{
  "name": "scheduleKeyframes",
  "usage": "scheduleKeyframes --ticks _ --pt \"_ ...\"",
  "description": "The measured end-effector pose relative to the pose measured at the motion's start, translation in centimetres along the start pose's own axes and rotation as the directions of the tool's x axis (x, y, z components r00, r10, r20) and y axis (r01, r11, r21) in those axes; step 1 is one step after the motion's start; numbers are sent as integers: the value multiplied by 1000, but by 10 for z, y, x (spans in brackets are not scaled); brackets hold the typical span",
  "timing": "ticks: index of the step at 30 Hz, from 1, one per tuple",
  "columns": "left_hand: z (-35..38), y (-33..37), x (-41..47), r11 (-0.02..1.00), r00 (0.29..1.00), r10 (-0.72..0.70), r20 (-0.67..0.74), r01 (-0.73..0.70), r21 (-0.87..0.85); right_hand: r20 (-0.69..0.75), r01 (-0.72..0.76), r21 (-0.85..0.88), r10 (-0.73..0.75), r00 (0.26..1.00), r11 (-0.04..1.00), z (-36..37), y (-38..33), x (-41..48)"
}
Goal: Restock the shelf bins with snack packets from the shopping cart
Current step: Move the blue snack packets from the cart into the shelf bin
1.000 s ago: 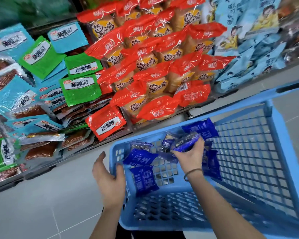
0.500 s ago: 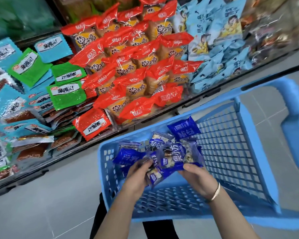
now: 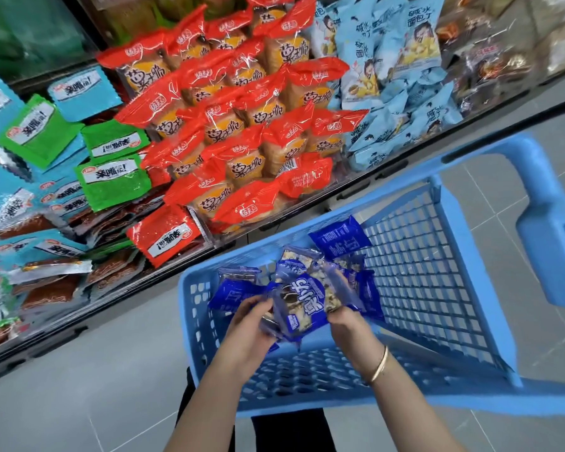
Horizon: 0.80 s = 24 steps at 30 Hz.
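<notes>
Wrists first: both come in over the near rim of the shopping cart (image 3: pixel 437 407), bracelet (image 3: pixel 380 367) on the right one. Just inside that rim, left hand (image 3: pixel 252 324) and right hand (image 3: pixel 346 324) each curl fingers round one side of a bundle of blue packets (image 3: pixel 302 305), pressed between them. Several packs; exact count can't tell. Bundle hangs above the cart floor, in the cart's left half, not resting on the mesh as far as I can see.

Step in hand, I'd judge: gathering a handful before lifting out. To do it well: film looks glossy & prob. slippery, so squeeze evenly from both sides and get fingers under the lowest pack, else the middle ones may squirt out. Don't add more; load looks full for 2 hands.

Loose packets (image 3: pixel 338 238) lie further in, right at the bundle's far edge, one propped near the cart's far wall. Lift straight up so they don't get dragged along.

Beyond the cart's far rim: shelf bins (image 3: pixel 372 184), w/ red packets (image 3: pixel 242 125) directly past it, green packets (image 3: pixel 111 181) past its left corner, pale blue bags (image 3: pixel 398 76) past its right. No matching dark-blue bin in view, so check where these belong before swinging over.
</notes>
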<state>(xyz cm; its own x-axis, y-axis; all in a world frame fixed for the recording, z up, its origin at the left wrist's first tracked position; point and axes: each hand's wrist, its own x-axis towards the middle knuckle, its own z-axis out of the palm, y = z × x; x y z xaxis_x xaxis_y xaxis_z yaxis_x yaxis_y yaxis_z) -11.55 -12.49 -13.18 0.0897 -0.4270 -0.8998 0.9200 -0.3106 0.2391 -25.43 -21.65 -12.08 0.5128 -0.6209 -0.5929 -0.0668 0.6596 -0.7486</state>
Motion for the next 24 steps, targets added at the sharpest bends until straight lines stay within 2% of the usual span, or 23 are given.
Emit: scheduleKeyframes --ticks 3,6,9,11,13,15,19,21,24 --pt "-3 1 -1 999 1000 -20 16 21 -50 70 -53 -162 65 995 985 -9 6 -1" --pt "-7 7 0 999 999 49 2 -49 -22 159 -135 -250 178 971 959 -23 3 -2" --pt "-9 9 3 988 992 120 -25 -117 99 284 -184 -217 242 928 959 -27 -3 -2" --pt "-11 9 5 971 987 160 -20 -154 182 249 -199 -217 251 935 956 -28 -6 -2" --pt "-14 10 5 949 982 190 -7 -181 257 40 -128 -296 146 988 946 -29 -8 2" --pt "-16 12 5 941 981 192 -14 -180 287 -111 -106 -268 79 991 958 -34 -15 6" --pt "-19 15 7 985 993 59 -101 -41 166 -92 -119 -6 118 989 993 -50 -30 13" --pt "-17 18 4 975 992 58 -115 -31 222 -48 -149 -66 146 988 987 -48 -31 16" --pt "-13 19 3 898 990 69 -125 -6 440 7 -143 -270 150 989 952 -24 -20 17"
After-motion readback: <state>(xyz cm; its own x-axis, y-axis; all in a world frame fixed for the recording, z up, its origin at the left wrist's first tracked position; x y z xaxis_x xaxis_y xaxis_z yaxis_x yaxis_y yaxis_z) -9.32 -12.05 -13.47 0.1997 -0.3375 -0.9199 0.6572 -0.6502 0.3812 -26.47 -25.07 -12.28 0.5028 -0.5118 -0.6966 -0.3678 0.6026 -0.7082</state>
